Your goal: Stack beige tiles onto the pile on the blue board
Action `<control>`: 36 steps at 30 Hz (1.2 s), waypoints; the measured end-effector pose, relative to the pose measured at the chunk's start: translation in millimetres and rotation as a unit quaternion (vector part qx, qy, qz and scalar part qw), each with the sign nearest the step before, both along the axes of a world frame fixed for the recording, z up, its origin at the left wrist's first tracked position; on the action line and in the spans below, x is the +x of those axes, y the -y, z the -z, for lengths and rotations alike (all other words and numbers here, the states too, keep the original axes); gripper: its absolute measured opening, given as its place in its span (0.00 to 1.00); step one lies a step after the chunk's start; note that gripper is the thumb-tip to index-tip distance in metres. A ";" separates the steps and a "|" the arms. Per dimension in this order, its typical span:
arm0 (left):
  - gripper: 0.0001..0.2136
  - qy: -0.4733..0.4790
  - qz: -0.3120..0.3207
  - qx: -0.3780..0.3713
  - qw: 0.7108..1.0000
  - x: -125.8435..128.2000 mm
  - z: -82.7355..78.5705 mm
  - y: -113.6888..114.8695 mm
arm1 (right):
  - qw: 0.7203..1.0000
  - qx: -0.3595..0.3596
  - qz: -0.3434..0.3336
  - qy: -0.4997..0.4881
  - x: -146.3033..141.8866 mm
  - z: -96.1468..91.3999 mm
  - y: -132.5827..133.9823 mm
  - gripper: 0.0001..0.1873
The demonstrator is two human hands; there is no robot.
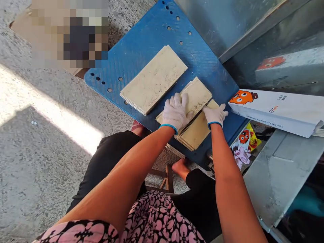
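Both my hands wear white knit gloves. My left hand (175, 112) lies flat, fingers spread, on top of a near stack of thin beige boards (198, 96) on a blue board (152, 40). My right hand (215, 114) rests on the right part of that same stack, on its lower boards (196, 133), fingers mostly extended. A second, neater stack of beige boards (154, 80) lies farther back on the blue board, untouched.
A white carton with an orange cartoon print (278, 109) lies to the right of the blue board. Grey metal panels (275, 168) stand at right and behind. A wooden stool (165, 177) is under me. Speckled concrete floor (50, 152) spreads to the left.
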State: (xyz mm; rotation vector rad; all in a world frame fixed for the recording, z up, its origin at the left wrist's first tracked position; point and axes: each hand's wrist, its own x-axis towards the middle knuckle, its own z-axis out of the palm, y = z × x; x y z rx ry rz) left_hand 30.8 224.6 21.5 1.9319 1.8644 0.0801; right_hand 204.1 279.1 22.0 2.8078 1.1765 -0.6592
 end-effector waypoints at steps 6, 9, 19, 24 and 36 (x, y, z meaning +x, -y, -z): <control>0.38 0.008 -0.003 -0.018 1.000 1.0 -0.2 -0.5 | 1.000 -0.011 0.000 0.003 -2.0 -2.4 0.0 0.64; 0.38 0.017 -0.003 -0.021 1.000 0.8 -0.4 -1.0 | 1.000 -0.013 -0.015 -0.006 1.3 -2.8 -0.7 0.62; 0.39 0.010 0.008 -0.031 0.999 -1.0 -5.4 -1.9 | 0.998 -0.060 -0.016 0.008 1.5 -9.5 -9.2 0.60; 0.39 0.016 0.008 -0.031 0.999 -1.1 -4.2 -2.2 | 0.999 -0.053 -0.001 0.007 -3.2 -12.0 -9.3 0.57; 0.44 0.062 -0.005 -0.050 0.997 -1.5 -6.1 -1.9 | 0.999 -0.036 0.008 -0.024 -0.9 -7.4 -0.9 0.62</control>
